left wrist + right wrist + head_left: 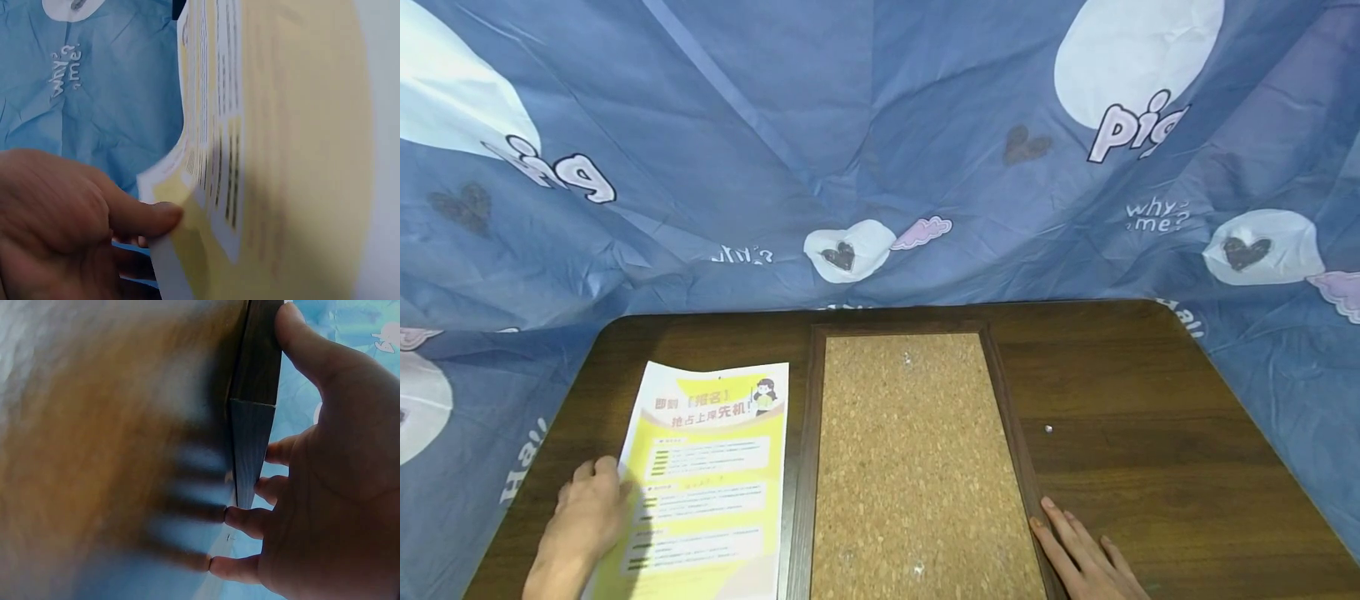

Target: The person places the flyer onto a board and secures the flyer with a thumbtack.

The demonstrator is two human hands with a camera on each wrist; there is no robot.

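A yellow and white printed poster (pixel 700 500) lies left of a cork board (pixel 917 450), its top edge slightly wavy. My left hand (pixel 583 512) grips the poster's left edge. In the left wrist view the thumb (pixel 150 215) presses on the printed face while the fingers go behind the sheet, which curves up. The cork board has a dark wooden frame (pixel 1009 417). Against that frame's right side rests my right hand (pixel 1086 554), fingers extended. In the right wrist view its thumb touches the frame edge (pixel 253 437) and some fingertips meet the glossy tabletop.
Small clear pins stand in the cork: one pin (pixel 907 359) near the top, another pin (pixel 918 570) lower down. A small clear piece (pixel 1048 428) lies on the dark wooden table (pixel 1135 375) right of the frame. A blue patterned cloth (pixel 880 150) hangs behind the table.
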